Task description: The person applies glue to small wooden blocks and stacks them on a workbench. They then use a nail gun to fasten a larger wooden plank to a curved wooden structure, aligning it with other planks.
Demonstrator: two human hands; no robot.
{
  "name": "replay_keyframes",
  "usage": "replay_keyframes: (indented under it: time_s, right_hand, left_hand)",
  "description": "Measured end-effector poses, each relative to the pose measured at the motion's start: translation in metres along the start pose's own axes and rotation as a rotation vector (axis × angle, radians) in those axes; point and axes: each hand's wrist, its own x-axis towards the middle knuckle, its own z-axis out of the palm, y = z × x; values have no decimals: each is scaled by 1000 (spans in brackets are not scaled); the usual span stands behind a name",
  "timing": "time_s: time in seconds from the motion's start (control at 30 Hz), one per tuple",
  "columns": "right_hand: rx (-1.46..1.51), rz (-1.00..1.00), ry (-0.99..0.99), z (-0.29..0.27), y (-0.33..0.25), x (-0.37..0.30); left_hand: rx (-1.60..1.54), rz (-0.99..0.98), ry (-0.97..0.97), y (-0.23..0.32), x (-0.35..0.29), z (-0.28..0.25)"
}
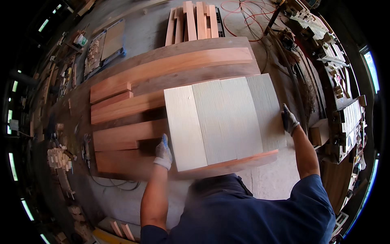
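A wide, pale panel (pixel 227 122), grey-white and showing wood grain with seams between its boards, is over the right part of the workbench. My left hand (pixel 163 152), in a light glove with blue at the fingers, grips its left edge near the front corner. On the opposite edge, my right hand (pixel 289 120), gloved too, holds on with the thumb up. The fingers under the panel are hidden. Reddish wooden planks (pixel 126 136) lie beneath and to the left of it, partly covered. Whether the panel touches them I cannot tell.
The workbench (pixel 162 77) carries a long reddish plank (pixel 195 65) along its far side. Beyond it stands a stack of boards (pixel 193 22). A red hose (pixel 231 8) coils on the floor. Wood blocks (pixel 60 158) are piled left, and shelves (pixel 349 126) line the right.
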Motion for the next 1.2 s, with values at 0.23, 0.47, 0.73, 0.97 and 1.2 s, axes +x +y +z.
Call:
replay_keyframes:
  time_s: [0.23,0.47,0.73,0.97,1.2]
  right_hand:
    - [19,167,-366,15,-20,-41]
    - [154,150,-324,28,-18,-75]
    - [-188,-227,-192,57,-27,-101]
    - [-603,-421,116,91,-57,-171]
    - [-814,-691,-182,216,-82,-246]
  left_hand:
    - [-96,-112,-256,12,0,14]
    - [-10,-32,-245,32,-29,20]
    - [-26,18,-124,0,30,-22]
    - [474,516,-31,-3,-2,-19]
    - [16,461,102,4,-74,-60]
